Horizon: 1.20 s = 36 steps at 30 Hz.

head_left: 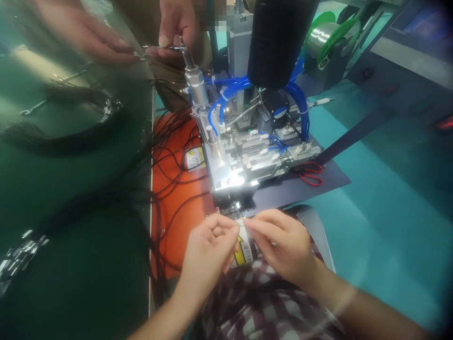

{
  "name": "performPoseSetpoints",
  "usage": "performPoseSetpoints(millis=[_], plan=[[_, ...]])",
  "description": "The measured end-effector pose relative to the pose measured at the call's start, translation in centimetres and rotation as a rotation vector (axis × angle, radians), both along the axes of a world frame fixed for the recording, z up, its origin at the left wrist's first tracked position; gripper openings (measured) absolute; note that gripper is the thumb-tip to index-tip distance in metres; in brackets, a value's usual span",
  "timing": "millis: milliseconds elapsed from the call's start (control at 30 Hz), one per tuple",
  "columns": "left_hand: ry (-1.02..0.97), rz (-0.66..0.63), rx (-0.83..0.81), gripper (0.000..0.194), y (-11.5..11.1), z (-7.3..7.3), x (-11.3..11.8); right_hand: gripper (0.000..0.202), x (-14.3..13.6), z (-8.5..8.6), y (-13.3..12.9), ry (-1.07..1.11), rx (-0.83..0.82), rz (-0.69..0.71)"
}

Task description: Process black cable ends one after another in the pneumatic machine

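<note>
My left hand [212,245] and my right hand [286,243] are raised close together in front of the near end of a metal machine [240,160]. The fingertips of both are pinched and nearly meet. Something tiny and thin shows between them, too small to name. Just beyond the fingertips sits a small metal part [236,206] of the machine, under a bright light. A white and yellow label [244,250] shows below and between my hands.
Black cables [170,165] cross the orange plate [184,203] and the green table at left. Another person's hands [177,28] hold a metal piece at the upper left. A green wire spool [327,40] and red-handled scissors [313,174] are at right.
</note>
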State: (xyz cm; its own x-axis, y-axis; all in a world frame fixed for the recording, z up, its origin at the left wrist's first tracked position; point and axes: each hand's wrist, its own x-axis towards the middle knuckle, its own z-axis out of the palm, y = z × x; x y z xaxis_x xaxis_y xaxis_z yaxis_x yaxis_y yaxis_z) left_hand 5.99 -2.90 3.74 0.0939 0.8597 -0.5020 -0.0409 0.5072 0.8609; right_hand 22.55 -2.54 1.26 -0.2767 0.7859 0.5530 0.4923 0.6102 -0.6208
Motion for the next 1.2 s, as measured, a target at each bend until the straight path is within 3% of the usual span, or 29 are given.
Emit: performPoseSetpoints(millis=[133, 267, 367, 533, 633, 733, 867, 1000, 1200], plan=[[-0.003, 0.0, 0.01, 0.022, -0.1, 0.0, 0.0, 0.013, -0.5, 0.4, -0.2, 0.185, -0.196, -0.02], [0.004, -0.009, 0.039, 0.022, -0.3, 0.0, 0.0, 0.01, -1.0, 0.8, 0.0, 0.411, -0.771, -0.047], [0.008, -0.012, 0.091, 0.02, -0.5, 0.1, -0.1, 0.019, -0.6, 1.0, 0.6, 0.606, -1.178, 0.083], [0.077, -0.114, 0.128, 0.018, -0.4, 0.7, -0.2, 0.023, 0.9, 1.5, 2.3, 0.679, -1.443, 0.358], [0.091, -0.193, 0.065, 0.02, -0.1, 0.8, -0.4, 0.022, 1.3, 2.1, 3.0, 0.544, -1.425, 0.414], [0.03, -0.239, -0.046, 0.022, 0.2, 0.7, -0.6, 0.014, 1.1, 2.6, 3.2, 0.38, -1.232, 0.405], [-0.07, -0.267, -0.141, 0.023, 0.5, 0.6, -0.9, 0.008, 1.0, 3.1, 3.7, 0.255, -1.057, 0.52], [-0.08, -0.208, -0.113, 0.023, 0.4, 0.6, -0.7, 0.008, 1.2, 3.1, 4.7, 0.176, -0.994, 0.553], [-0.035, -0.155, -0.067, 0.023, 0.1, 0.5, -0.4, 0.009, 0.9, 3.1, 5.1, 0.23, -0.966, 0.562]])
